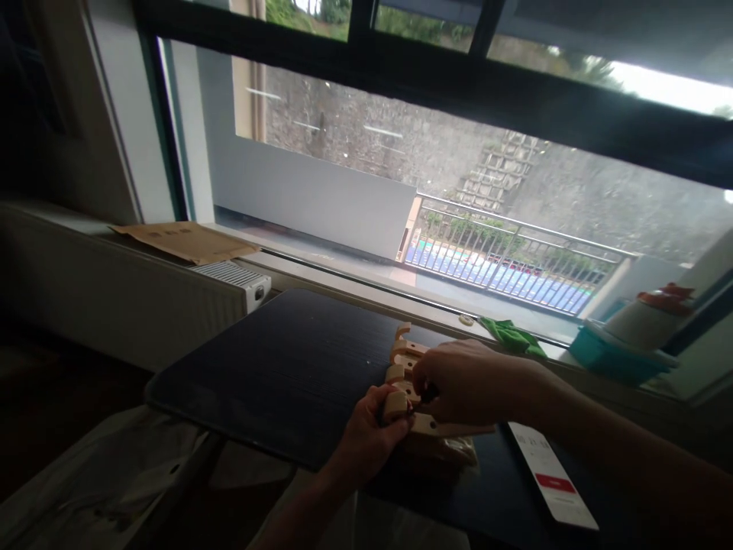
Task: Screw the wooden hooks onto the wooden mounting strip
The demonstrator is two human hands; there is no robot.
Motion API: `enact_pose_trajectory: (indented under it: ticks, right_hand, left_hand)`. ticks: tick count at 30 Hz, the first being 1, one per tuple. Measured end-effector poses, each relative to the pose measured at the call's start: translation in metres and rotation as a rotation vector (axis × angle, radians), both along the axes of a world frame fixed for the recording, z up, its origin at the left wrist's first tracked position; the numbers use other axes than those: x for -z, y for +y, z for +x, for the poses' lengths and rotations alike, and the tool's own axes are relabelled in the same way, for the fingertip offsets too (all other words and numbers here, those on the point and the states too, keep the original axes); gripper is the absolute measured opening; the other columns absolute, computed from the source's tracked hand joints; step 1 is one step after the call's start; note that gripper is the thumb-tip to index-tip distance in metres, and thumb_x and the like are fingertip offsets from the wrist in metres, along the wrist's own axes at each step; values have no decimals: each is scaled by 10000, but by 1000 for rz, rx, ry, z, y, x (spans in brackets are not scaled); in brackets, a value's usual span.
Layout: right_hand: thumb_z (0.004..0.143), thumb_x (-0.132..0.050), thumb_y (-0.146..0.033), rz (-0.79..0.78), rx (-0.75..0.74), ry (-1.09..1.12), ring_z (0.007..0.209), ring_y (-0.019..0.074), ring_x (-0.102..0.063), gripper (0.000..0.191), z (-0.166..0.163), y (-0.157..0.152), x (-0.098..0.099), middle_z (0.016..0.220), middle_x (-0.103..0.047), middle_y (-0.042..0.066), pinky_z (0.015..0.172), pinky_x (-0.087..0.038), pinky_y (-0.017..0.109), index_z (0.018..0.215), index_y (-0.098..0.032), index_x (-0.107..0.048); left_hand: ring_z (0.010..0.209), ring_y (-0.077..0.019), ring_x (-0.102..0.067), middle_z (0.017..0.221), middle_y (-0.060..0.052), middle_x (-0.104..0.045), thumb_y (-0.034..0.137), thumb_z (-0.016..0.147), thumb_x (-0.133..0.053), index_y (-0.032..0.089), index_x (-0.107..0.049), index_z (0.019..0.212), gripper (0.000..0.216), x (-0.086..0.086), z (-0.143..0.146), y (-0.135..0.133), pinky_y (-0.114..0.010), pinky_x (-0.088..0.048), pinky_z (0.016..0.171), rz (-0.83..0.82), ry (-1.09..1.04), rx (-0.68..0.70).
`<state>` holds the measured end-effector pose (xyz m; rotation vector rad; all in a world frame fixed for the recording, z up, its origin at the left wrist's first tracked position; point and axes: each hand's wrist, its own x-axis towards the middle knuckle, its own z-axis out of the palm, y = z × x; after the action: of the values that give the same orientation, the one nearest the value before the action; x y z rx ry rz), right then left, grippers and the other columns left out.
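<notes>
The left hand (366,431) and right hand (466,382) both grip pale, rounded wooden pieces (404,353) on a dark matte table (275,367)

The scene is lit from the window (343,153) alone: flat grey daylight is let in from ahead, and the sky at the upper right is blown out to white. The room is left dim, and the left wall and floor are sunk in near-black with little detail kept. A dull sheen is thrown on the dark table (275,359), and the phone (553,477) is shown bright. The left hand (366,435) and right hand (463,382) are backlit and shaded on their near sides. The wooden parts (406,351) are picked out pale. Straight lines are bowed toward the edges — the window frame is visibly slanted — and the corners are smeared soft. Faint streaks of reflection are seen on the glass.
</notes>
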<state>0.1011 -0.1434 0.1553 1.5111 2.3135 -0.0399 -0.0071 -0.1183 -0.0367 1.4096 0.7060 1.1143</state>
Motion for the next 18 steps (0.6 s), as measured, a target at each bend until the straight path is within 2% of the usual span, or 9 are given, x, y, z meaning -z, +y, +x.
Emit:
enact_pose_trajectory:
  ticks: [4, 8, 10, 12, 15, 18]
  right_hand:
    - [730, -563, -281, -47, -26, -4, 604, 122, -508, 173, 4, 8, -2, 684, -610, 17, 515, -302, 237, 772, -178, -695]
    - [728, -556, -389, -138, 96, 106, 564, 101, -483, 246, 17, 16, 3, 637, -580, -9, 491, -308, 216, 757, -181, -684]
    - [759, -521, -433, -127, 134, 98, 558, 102, -481, 310, 18, 14, 2, 634, -577, -1, 489, -305, 221, 740, -166, -678]
    - [780, -515, -415, -75, 101, 55, 600, 117, -511, 301, 14, 8, -1, 672, -596, 12, 516, -312, 234, 753, -164, -679]
    - [753, -578, -276, -4, -14, -58, 677, 157, -563, 166, 1, 1, -8, 753, -637, 39, 542, -314, 258, 819, -164, -680]
    - [725, -588, -116, -3, -153, -162, 615, 156, -562, 107, -10, 1, -12, 687, -638, 43, 518, -296, 265, 771, -146, -679]
  left_hand:
    - [759, -149, -509, 790, 3, -558, 222, 720, -654, 157, -603, 793, 110, 1, -1, 1, -240, -416, 699, 10, 17, 1]
    - [765, -149, -514, 788, 11, -544, 234, 721, -656, 165, -617, 772, 94, 0, -3, 0, -230, -417, 697, 7, 44, -1]
    - [759, -147, -515, 792, 10, -540, 237, 715, -662, 161, -623, 770, 102, 0, -4, -1, -228, -418, 689, 0, 44, -3]
    - [754, -148, -519, 789, 7, -543, 247, 712, -669, 157, -628, 773, 117, -1, -4, -1, -229, -420, 689, -11, 42, -9]
    - [770, -156, -531, 790, 3, -558, 259, 702, -681, 156, -635, 779, 137, -5, -3, -1, -236, -427, 713, -34, 37, -20]
    - [764, -156, -529, 785, 4, -551, 252, 697, -678, 158, -638, 767, 123, -10, -4, -2, -236, -431, 709, -63, 49, -9]
